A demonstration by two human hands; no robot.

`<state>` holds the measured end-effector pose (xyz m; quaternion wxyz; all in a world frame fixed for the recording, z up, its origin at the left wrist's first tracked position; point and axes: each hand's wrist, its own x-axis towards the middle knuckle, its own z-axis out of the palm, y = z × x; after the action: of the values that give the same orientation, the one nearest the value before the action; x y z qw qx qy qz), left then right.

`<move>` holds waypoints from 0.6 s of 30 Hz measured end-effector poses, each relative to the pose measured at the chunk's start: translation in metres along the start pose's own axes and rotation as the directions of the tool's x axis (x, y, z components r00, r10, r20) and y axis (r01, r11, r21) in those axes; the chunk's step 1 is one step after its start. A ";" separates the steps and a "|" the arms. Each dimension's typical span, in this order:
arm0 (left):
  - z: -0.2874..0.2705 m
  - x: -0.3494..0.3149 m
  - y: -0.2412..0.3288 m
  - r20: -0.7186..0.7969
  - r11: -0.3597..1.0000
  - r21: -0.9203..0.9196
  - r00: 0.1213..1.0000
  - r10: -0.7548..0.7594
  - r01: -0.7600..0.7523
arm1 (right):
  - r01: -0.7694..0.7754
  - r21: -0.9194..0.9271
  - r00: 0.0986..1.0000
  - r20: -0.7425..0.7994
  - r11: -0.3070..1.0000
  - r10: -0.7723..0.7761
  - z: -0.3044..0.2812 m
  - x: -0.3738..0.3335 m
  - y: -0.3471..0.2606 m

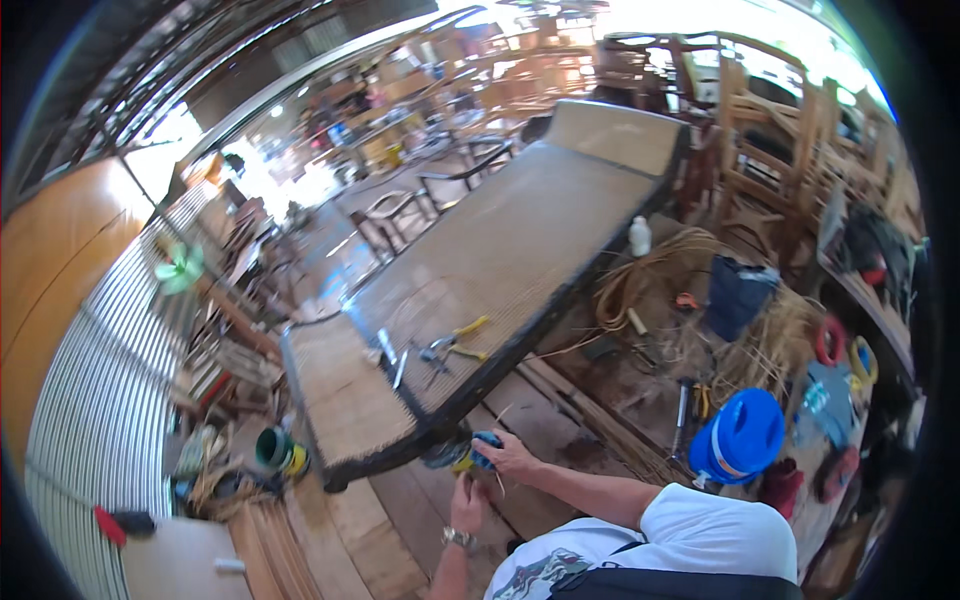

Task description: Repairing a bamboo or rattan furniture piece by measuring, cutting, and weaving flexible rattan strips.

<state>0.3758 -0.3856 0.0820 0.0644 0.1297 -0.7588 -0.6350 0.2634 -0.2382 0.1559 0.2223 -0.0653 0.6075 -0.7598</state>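
Note:
A long daybed with woven cane panels (480, 260) and a dark frame reaches away in front of me. At its near edge, my right hand (512, 458) is closed around a blue and yellow object (486, 447) whose kind I cannot make out. Thin pale strands stick out beside it. Just below, my left hand (468, 503), with a watch on its wrist, has its fingers drawn together near that object; what they pinch is too small to tell. On the cane lie yellow-handled pliers (470, 326), a second yellow-handled tool (468, 352) and several metal tools (400, 369).
To the right are a blue water jug (738, 438), a dark blue bag (741, 296), a coil of cane strands (680, 250) and a white bottle (640, 236). Wooden chair frames (765, 150) stand behind. At left, a green fan (180, 268) and a green can (272, 449) show.

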 end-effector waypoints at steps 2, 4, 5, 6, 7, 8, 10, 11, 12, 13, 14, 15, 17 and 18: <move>0.022 -0.014 0.017 0.031 0.985 0.041 0.985 -0.168 0.167 | 0.052 0.034 0.993 -0.112 0.998 -0.048 -0.026 0.010 -0.011; 0.032 -0.032 0.047 0.076 0.964 -0.130 0.972 -0.224 0.232 | 0.088 0.054 0.985 -0.155 0.995 -0.079 -0.039 0.008 -0.036; 0.032 -0.035 0.054 0.099 0.907 -0.301 0.955 -0.278 0.295 | 0.088 0.048 0.984 -0.161 0.995 -0.079 -0.040 0.007 -0.045; 0.029 -0.033 0.050 0.103 0.905 -0.306 0.955 -0.278 0.296 | 0.069 0.095 0.990 -0.128 0.993 -0.057 -0.041 0.007 -0.052; 0.025 -0.030 0.046 0.028 0.963 -0.189 0.982 -0.189 0.191 | 0.046 0.141 0.995 -0.091 0.989 -0.033 -0.039 0.007 -0.055; 0.020 -0.028 0.043 -0.037 0.994 -0.062 0.995 -0.091 0.089 | 0.062 0.150 0.997 -0.056 0.987 -0.054 -0.037 0.007 -0.054; 0.008 -0.016 0.047 0.022 0.994 -0.107 1.000 -0.022 0.024 | 0.008 0.080 0.999 -0.037 0.997 -0.005 -0.029 0.001 -0.057; 0.004 -0.009 0.053 0.068 0.988 -0.149 0.996 0.058 -0.047 | -0.038 0.013 0.999 -0.013 0.999 0.038 -0.023 0.000 -0.057; 0.001 -0.010 0.059 0.066 0.987 -0.157 0.997 0.050 -0.040 | -0.046 0.006 0.999 -0.013 0.999 0.046 -0.016 -0.002 -0.049; -0.002 -0.009 0.069 0.120 0.887 -0.439 0.988 -0.099 0.142 | -0.019 0.057 0.999 -0.034 0.998 0.021 -0.011 0.000 -0.038; -0.004 -0.008 0.073 0.220 0.677 -0.664 0.948 -0.229 0.317 | 0.006 0.108 0.998 -0.062 0.994 0.001 -0.007 0.002 -0.026; -0.008 -0.004 0.072 0.239 0.673 -0.657 0.941 -0.242 0.340 | 0.056 0.070 0.994 -0.103 0.996 -0.048 -0.010 0.010 -0.017; -0.027 -0.008 0.059 0.283 0.879 -0.363 0.936 -0.211 0.308 | 0.129 0.075 0.966 -0.236 0.989 -0.108 -0.022 0.028 -0.002; -0.042 -0.013 0.035 0.318 0.954 -0.214 0.938 -0.136 0.210 | 0.006 0.095 0.990 -0.141 0.995 0.008 -0.036 0.033 -0.007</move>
<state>0.3950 -0.4162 0.1253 -0.0923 0.0899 -0.6613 -0.7390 0.2187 -0.2193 0.1474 0.1821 -0.0006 0.5848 -0.7905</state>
